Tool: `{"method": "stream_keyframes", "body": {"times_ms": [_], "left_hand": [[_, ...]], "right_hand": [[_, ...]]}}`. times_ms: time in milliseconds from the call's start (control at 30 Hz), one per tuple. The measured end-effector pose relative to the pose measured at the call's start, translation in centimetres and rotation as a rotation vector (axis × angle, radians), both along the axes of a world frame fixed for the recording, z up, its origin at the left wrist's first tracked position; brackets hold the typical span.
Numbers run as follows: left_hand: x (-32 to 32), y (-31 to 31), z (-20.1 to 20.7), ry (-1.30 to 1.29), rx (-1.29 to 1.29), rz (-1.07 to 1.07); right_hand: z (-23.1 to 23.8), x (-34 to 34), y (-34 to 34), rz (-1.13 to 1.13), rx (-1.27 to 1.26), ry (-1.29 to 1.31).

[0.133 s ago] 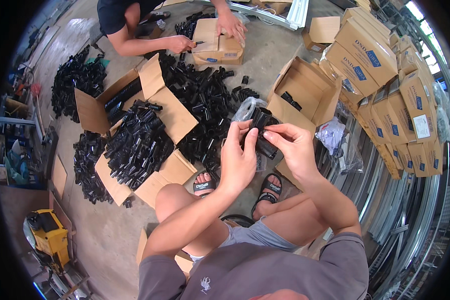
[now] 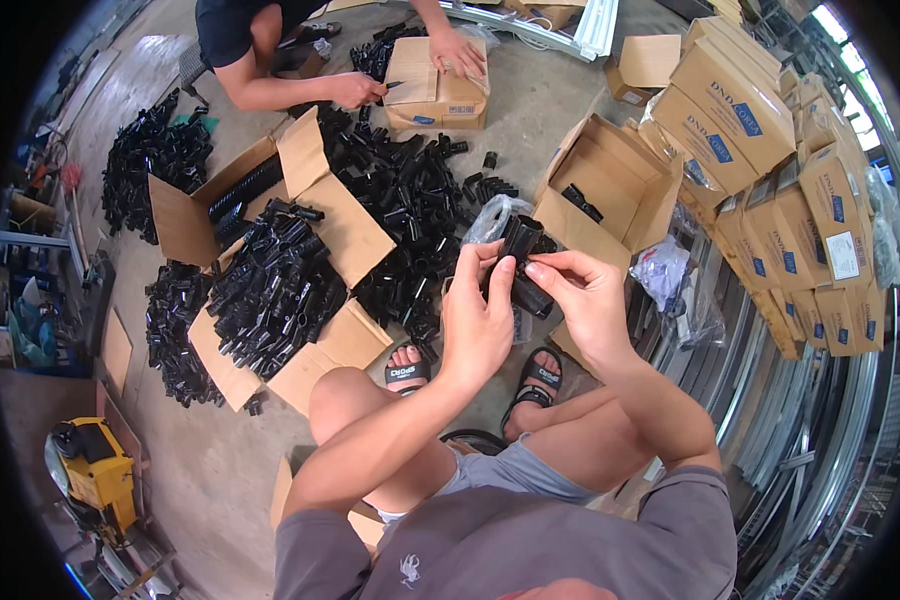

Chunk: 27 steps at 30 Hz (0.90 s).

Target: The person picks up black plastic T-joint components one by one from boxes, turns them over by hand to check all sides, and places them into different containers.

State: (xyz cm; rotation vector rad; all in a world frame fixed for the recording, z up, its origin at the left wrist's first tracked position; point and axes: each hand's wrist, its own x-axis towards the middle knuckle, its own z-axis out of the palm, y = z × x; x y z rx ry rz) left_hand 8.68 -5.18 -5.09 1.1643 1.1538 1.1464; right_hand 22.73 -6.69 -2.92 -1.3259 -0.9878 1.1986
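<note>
Above my knees I hold a black, glossy tube-shaped fitting (image 2: 520, 240) between both hands. The fingers and thumb of my left hand (image 2: 478, 310) grip its left side. From the right, my right hand (image 2: 588, 300) pinches at the fitting with thumb and fingertips; anything small between those fingertips is hidden. Just behind the fitting lies a clear plastic bag (image 2: 492, 218). An open carton (image 2: 625, 170) stands beyond my right hand, with a few black pieces (image 2: 582, 203) inside. More black fittings (image 2: 275, 285) are heaped on an open carton to the left.
Loose black fittings (image 2: 410, 190) cover the floor ahead. At the far side another person's hand (image 2: 358, 90) holds a thin tool against a closed carton (image 2: 435, 110). Stacked cartons (image 2: 735, 110) and long metal profiles (image 2: 770, 410) line the right. A yellow machine (image 2: 100, 475) stands at lower left.
The other person's hands have shifted slightly left over the closed carton. My own hands keep nearly the same hold on the black fitting.
</note>
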Motion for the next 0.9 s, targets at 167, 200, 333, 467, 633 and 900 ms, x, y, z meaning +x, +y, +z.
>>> {"method": "stream_keyframes", "body": {"times_ms": [167, 200, 333, 467, 633, 900], "left_hand": [[0.2, 0.1, 0.1, 0.074, 0.016, 0.012], [0.2, 0.1, 0.1, 0.074, 0.018, 0.011], [0.2, -0.1, -0.4, 0.095, 0.033, 0.019], [0.1, 0.0, -0.6, 0.11, 0.039, 0.027], [0.2, -0.3, 0.5, 0.131, 0.095, 0.0], [0.2, -0.4, 0.5, 0.2, 0.112, 0.013]], "right_hand": [[-1.4, 0.4, 0.3, -0.028, 0.081, -0.14], [-1.5, 0.3, 0.3, -0.036, 0.084, -0.177], [-1.4, -0.2, 0.1, -0.075, 0.105, -0.308], [-0.9, -0.5, -0.1, -0.089, 0.083, -0.406], [-0.6, -0.1, -0.2, -0.058, 0.129, -0.328], [-0.8, -0.2, -0.2, -0.036, 0.011, -0.088]]}}
